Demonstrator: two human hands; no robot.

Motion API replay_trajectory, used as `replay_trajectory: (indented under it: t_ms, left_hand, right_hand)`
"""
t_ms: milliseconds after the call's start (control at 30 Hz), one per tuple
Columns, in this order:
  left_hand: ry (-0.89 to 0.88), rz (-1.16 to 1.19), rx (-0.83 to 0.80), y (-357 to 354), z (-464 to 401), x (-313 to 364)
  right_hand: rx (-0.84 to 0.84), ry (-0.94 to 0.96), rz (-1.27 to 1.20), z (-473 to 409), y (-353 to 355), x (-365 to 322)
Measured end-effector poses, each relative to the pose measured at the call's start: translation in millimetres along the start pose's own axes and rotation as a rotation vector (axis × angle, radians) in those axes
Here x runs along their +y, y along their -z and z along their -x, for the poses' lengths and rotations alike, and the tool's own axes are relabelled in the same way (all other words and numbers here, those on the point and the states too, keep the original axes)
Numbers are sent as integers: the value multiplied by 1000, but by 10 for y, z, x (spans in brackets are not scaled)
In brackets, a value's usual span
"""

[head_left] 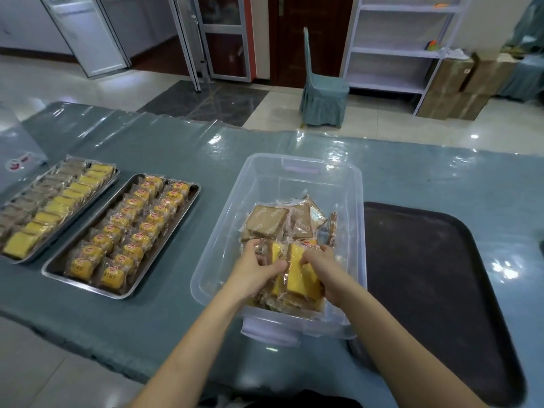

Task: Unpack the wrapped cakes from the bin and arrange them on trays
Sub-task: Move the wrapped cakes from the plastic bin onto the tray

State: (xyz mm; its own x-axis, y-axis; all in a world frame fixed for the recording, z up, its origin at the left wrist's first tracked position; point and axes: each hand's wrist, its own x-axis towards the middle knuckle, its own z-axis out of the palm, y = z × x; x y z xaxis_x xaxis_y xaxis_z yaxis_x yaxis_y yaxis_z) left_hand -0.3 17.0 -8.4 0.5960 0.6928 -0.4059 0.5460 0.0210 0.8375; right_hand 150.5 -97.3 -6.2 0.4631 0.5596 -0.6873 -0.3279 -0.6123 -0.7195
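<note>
The yellow wrapped cakes [297,275] sit in the near end of the clear plastic bin [297,169], gathered as a small bundle between your two hands. Your left hand [253,272] curls its fingers around the bundle's left side; your right hand [321,263] grips the right side and top edge. Both hands are closed on the bundle, none of it released.

Handling judgement: these are soft sponge pieces in thin clear film, light but easily crushed. The film looks slick, so stacked packs may slide against each other. Hold them by the broad flat faces with even, gentle pressure; do not pinch the crimped wrapper ends, which may tear or let a pack swing.

Beyond the bundle, brown wrapped cake slices [269,220] lie loose toward the bin's middle, more packs underneath.

Immediately to your right lies a dark tray [426,275], bearing nothing, touching or just beside the bin. To your left, a steel tray [88,285] carries rows of round yellow packs, and a farther steel tray [113,178] carries yellow and brown slices in rows. All rest on the film-covered table [412,172].
</note>
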Motion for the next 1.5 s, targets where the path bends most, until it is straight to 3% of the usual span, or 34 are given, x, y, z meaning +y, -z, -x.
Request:
replay_trajectory:
  t_ms: [367, 700, 1133, 1500]
  left_hand:
    - [-194, 97, 247, -268, 263, 318]
    - [-379, 88, 296, -682, 249, 1148]
    - [-483, -39, 184, -1704, -427, 2117]
    - [-312, -102, 64, -2793, -1386, 2009]
  right_hand:
    - [-60, 322, -224, 81, 269, -124]
    - [8, 593, -311, 112, 946, -438]
    - [174, 524, -601, -170, 2236, -650]
    - [274, 169, -690, -1005, 3061, -264]
